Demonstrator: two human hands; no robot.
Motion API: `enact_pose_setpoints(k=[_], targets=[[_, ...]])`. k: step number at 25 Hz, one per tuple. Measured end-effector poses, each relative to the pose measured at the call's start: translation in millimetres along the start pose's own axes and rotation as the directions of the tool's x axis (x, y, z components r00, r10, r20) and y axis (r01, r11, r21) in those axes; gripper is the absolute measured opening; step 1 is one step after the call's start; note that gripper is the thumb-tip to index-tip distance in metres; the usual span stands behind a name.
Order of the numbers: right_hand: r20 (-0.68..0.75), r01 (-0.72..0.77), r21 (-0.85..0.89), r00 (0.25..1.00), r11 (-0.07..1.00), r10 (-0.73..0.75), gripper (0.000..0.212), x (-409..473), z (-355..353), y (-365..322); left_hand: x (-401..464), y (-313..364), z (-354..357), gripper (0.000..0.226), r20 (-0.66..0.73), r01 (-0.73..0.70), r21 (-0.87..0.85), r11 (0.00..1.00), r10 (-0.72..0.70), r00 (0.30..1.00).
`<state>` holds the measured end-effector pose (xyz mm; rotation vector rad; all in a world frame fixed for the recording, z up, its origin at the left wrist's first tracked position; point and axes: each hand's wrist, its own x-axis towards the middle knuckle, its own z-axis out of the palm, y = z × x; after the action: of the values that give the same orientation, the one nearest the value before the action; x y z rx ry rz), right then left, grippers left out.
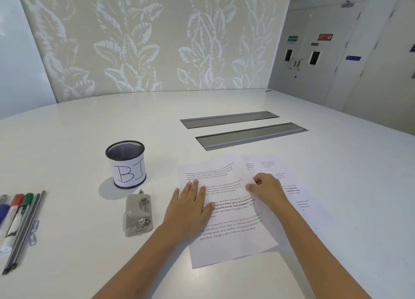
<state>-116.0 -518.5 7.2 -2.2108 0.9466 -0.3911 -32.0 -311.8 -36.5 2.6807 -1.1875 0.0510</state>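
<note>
Two hands meet on the top sheet [235, 242], which lies askew over the lower sheets [298, 200] on a white table [89, 141]: the left hand [190, 206] presses flat on it, fingers straight, while the right hand [267, 191] pinches its right edge. Pulling against the pinning palm could crease or tear the page; a quick lift might drag the lower sheets further out of line, well apart from the hole punch [138, 213].

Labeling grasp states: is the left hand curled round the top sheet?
No, the left hand lies flat, fingers straight, on the top sheet, while the right hand pinches its right edge.
</note>
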Motion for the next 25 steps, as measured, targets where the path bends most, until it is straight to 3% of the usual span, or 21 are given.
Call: enact_pose_setpoints(k=[3, 5, 6, 7, 9, 12, 14, 19, 21, 23, 25], targets=[[-0.052, 0.065, 0.082, 0.997, 0.995, -0.06, 0.014, -5.9, 1.9, 2.0, 1.0, -5.9, 1.8, 0.08, -0.073, -0.026, -0.06, 0.998, 0.021, 0.997], [-0.08, 0.097, 0.14, 0.993, 0.985, -0.087, 0.016, -5.5, -0.8, 3.9, 0.4, -5.7, 0.5, 0.081, -0.221, -0.075, -0.238, 0.968, 0.021, 0.975], [-0.094, 0.106, 0.189, 0.991, 0.976, -0.09, 0.017, -4.4, -3.2, 5.4, -0.5, -4.3, -1.4, 0.071, -0.281, -0.069, -0.432, 0.899, -0.062, 0.958], [-0.107, 0.114, 0.251, 0.99, 0.961, -0.089, 0.019, -3.5, -6.1, 6.9, -1.3, -1.8, -7.3, 0.057, -0.261, -0.024, -0.636, 0.772, -0.186, 0.947], [-0.1, 0.117, 0.391, 0.991, 0.913, -0.084, 0.018, -3.7, -12.5, 10.1, -1.2, -1.5, -18.9, 0.057, -0.161, 0.0, -0.85, 0.526, -0.26, 0.952], [-0.039, 0.111, 0.531, 0.994, 0.84, -0.106, 0.014, -12.4, -16.8, 8.2, -4.0, 0.1, -25.1, 0.062, -0.133, -0.083, -0.977, 0.198, -0.258, 0.957], [-0.05, 0.103, 0.546, 0.995, 0.831, -0.09, 0.021, -14.3, -15.6, 5.3, -3.3, -1.4, -27.9, 0.058, -0.095, -0.084, -0.995, 0.052, -0.283, 0.954], [-0.22, 0.076, 0.345, 0.975, 0.936, 0.003, 0.008, -0.6, -22.5, 17.5, -5.4, -10.0, -19.9, 0.042, 0.01, 0.016, -1.0, 0.013, -0.357, 0.934], [-0.203, -0.037, 0.064, 0.978, 0.997, 0.05, 0.035, 4.9, -30.2, 24.1, -6.6, -12.4, -15.6, 0.04, 0.025, 0.045, -0.998, 0.047, -0.355, 0.934], [-0.121, -0.153, -0.213, 0.984, 0.965, 0.13, 0.061, 4.8, -36.9, 26.0, -8.1, -11.4, -15.4, 0.039, -0.003, 0.059, -0.984, 0.168, -0.349, 0.937], [-0.052, -0.192, -0.321, 0.981, 0.928, 0.185, 0.075, 5.0, -39.6, 27.9, -8.8, -8.1, -16.4, 0.04, -0.002, 0.067, -0.98, 0.185, -0.349, 0.937]])
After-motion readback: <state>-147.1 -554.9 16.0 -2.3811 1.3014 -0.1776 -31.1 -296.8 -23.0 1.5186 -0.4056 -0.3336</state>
